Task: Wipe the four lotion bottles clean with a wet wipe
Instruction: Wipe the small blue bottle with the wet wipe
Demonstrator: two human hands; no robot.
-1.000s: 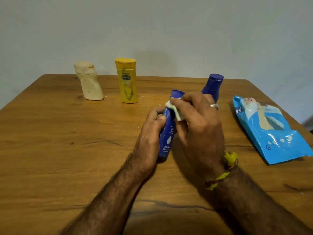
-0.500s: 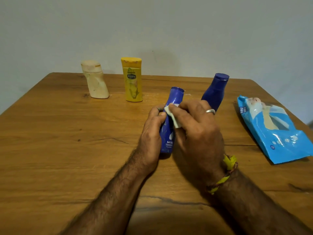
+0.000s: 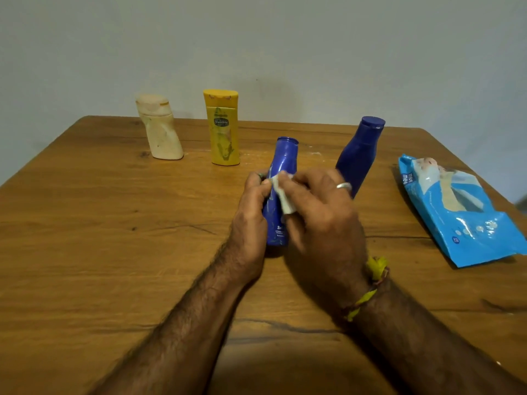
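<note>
The left hand [image 3: 251,215] has its grip wrapped round the slim dark-blue plastic lotion bottle [image 3: 281,178], holding it upright near the middle of the brown wooden bench [image 3: 85,252], its base at or just above the wood. The right hand [image 3: 322,220] pinches a small folded white wet wipe [image 3: 283,199] and presses it against the front of that bottle, about halfway up its body.

Behind the right hand stands a larger dark-blue bottle with a round cap [image 3: 360,155], close enough that the knuckles almost reach it. Further back and to the left are a yellow flip-cap bottle [image 3: 224,132] and a cream-coloured slanted bottle [image 3: 159,132], well apart from the hands. A light-blue plastic pack of wipes [image 3: 456,212] lies flat to the right.

The main risk, as I judge it, is a wide wiping stroke: the right hand could swing back and knock over the larger blue bottle (it is tall and narrow at the neck). A wet surface could also let the slim bottle twist or slip in the left grip. The wipe is folded small, so the far side may be missed.
</note>
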